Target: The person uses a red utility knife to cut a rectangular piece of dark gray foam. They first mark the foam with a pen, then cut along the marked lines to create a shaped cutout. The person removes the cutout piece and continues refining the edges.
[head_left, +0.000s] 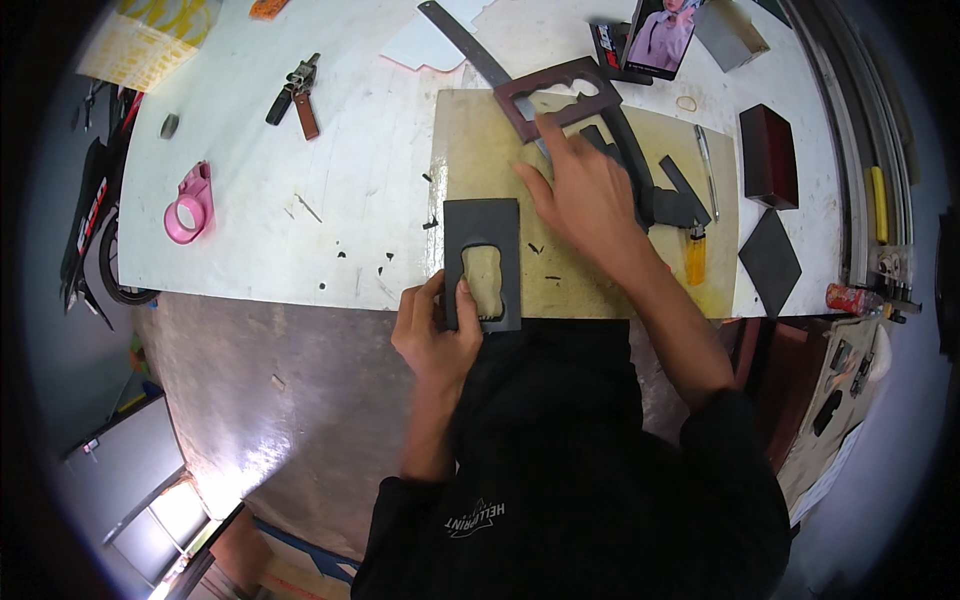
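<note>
The black board (pixel 482 222) seems light, stiff; my left grip (pixel 438 335) pinches its side, likely best. My right grip (pixel 590 195) spreads wide.

Table (pixel 250 230) bright, fairly even light. Floor (pixel 220 350) dimmer, strong glare lower left near blown-out pane (pixel 178 514). Shirt (pixel 580 460) very dark, folds barely readable. Panel (pixel 508 265) reasonably sharp. Fisheye: rails (pixel 858 150) bow at right, corners black, rim soft.
</note>
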{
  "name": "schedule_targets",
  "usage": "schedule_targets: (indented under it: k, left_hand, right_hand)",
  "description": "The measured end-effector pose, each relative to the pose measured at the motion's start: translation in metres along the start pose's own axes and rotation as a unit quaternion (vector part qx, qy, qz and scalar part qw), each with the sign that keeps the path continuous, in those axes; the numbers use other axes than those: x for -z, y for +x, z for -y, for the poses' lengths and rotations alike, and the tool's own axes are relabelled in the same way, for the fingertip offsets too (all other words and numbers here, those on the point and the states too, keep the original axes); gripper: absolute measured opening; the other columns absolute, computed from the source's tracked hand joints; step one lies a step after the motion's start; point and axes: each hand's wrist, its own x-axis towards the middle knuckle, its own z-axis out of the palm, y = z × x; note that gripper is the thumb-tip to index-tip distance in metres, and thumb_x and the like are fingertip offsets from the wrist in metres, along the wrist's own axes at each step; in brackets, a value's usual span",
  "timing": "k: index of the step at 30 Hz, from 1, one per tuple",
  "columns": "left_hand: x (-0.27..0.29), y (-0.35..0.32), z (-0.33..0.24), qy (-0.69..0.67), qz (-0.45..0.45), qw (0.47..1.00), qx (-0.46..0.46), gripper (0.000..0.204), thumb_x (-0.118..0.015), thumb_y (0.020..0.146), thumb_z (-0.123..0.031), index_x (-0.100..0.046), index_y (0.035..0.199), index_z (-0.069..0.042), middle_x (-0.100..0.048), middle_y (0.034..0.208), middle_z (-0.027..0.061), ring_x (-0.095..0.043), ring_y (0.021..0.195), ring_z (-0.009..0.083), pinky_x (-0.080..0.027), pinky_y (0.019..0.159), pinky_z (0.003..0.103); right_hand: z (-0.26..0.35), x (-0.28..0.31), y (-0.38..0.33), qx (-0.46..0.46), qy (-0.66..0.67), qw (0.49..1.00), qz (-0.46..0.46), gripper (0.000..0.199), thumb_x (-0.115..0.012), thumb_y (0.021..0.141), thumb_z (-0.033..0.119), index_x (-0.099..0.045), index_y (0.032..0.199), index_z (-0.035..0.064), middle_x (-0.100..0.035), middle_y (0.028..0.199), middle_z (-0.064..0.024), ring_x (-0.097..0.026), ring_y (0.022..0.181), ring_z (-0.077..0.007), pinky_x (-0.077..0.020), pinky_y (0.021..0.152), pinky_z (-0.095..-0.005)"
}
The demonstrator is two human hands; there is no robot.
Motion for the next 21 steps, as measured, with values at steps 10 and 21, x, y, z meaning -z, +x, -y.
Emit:
schedule_targets:
  k: [10,21]
  left_hand:
    - [-0.016,0.006,0.006,-0.071,-0.012,0.995,0.068,0.028,-0.071,0.094,-0.013,-0.069,0.115,0.006,-0.070,0.085,0.0094,-0.059,0.065,0.0136,-0.046,0.059,0.028]
    - [0.017,0.005,0.030,-0.137,0.134,0.976,-0.103,0.093,-0.095,0.069,-0.043,-0.057,0.143,-0.003,-0.062,0.132,0.0214,-0.066,0.110,0.0335,-0.057,0.087,0.041]
  right_hand:
    - [-0.003,-0.003,-0.028,0.094,0.108,0.989,-0.030,0.036,-0.067,0.094,0.009,-0.066,0.130,0.0096,-0.061,0.104,-0.0212,-0.069,0.079,-0.0388,-0.0556,0.067,-0.0487]
    - [0.015,-0.004,-0.125,0.161,0.104,0.975,0.109,0.064,-0.075,0.080,0.003,-0.062,0.142,0.0105,-0.056,0.107,-0.0154,-0.061,0.095,-0.0297,-0.0538,0.081,-0.0420]
